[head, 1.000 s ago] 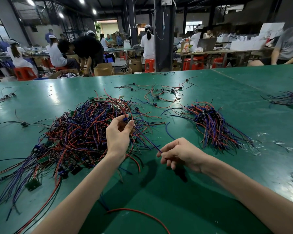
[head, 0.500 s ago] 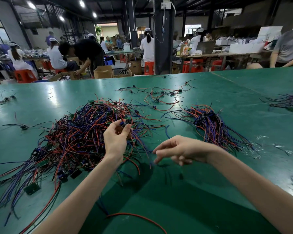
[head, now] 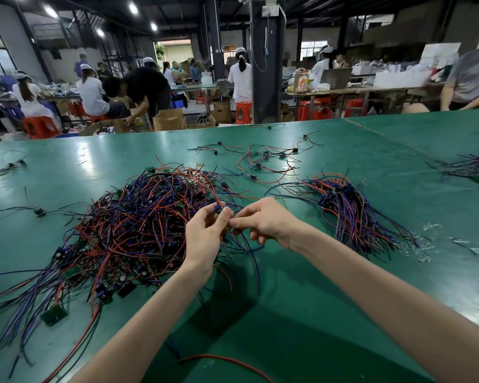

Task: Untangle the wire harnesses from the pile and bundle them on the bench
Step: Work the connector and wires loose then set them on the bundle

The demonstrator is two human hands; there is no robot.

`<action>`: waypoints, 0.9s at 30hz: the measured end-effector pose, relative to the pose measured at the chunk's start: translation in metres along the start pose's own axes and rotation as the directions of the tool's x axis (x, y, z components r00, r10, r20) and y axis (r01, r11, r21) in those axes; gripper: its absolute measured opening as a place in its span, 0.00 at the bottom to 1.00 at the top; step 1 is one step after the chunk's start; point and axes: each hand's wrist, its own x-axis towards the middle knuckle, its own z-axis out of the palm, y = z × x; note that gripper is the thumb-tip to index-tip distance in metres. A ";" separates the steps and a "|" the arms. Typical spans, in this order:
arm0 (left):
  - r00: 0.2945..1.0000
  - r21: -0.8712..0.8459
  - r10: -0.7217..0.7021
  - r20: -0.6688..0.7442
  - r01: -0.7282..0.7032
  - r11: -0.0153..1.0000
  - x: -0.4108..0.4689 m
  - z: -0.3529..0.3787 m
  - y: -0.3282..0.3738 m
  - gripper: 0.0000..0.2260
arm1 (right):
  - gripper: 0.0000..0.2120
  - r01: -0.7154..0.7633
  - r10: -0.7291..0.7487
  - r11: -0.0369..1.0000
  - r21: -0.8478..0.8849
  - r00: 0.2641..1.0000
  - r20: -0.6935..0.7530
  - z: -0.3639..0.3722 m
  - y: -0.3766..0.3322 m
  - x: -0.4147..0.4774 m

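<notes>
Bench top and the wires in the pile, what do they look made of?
Bench top: smooth green mat, probably rubber or vinyl, semi-gloss; it mirrors the ceiling lights. Wires: thin, flexible, with red, blue and black plastic-looking insulation, slightly shiny; they bend in loose curves. No bare conductor is visible.

A single wide-angle camera, worn on the person's head, gives the only view. It looks forward and down over the green table (head: 302, 313), close enough that both bare forearms run in from the bottom edge. The left grip (head: 205, 239) and right grip (head: 266, 222) meet on one wire harness (head: 217, 208) near the middle of the frame, with the pile (head: 138, 225) just left of centre. The table's far edge bows across the upper third. Above it, the view reaches deep into the workshop, to other workers (head: 91, 92) at other tables.
</notes>
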 end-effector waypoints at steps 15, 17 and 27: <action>0.973 -0.151 -0.201 0.109 0.216 0.965 0.000 0.002 0.001 0.12 | 0.06 -0.202 0.232 0.973 0.114 0.848 -0.477 -0.149 -0.006 0.016; 0.974 -0.144 -0.196 0.110 0.211 0.967 -0.001 0.001 0.001 0.11 | 0.08 -0.271 0.249 0.961 0.052 0.772 -0.585 -0.170 0.009 0.018; 0.981 -0.067 -0.146 0.127 0.155 0.986 -0.006 0.003 0.000 0.07 | 0.09 -0.443 0.147 0.856 -0.266 0.703 -0.696 -0.178 0.046 0.006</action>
